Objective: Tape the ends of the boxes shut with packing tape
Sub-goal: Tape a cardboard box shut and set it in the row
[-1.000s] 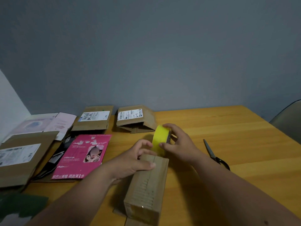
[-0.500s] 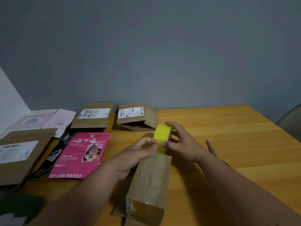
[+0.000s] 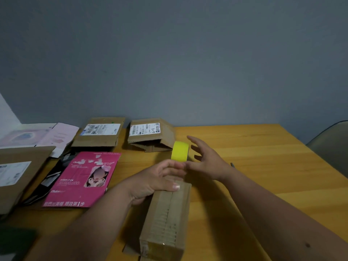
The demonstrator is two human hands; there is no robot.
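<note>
A long brown cardboard box (image 3: 167, 221) lies on the wooden table (image 3: 273, 166), pointing away from me. My left hand (image 3: 156, 179) grips its far end, thumb laid across the top and fingers curled over the end. A yellow roll of packing tape (image 3: 179, 151) stands on edge just beyond that end, its lower rim at my left fingertips. My right hand (image 3: 206, 161) is just right of the roll, fingers spread and straight; only its thumb is near the roll's bottom edge.
Two labelled cardboard boxes (image 3: 99, 133) (image 3: 150, 135) sit at the back by the wall. A pink printed package (image 3: 84, 178) and a larger flat box (image 3: 18, 172) lie on the left. A scissors tip (image 3: 232, 164) shows behind my right wrist. A chair (image 3: 331, 147) stands at the right.
My right hand has let go of the tape roll and spread its fingers. My left hand has slid to the box's far end, up against the roll.
</note>
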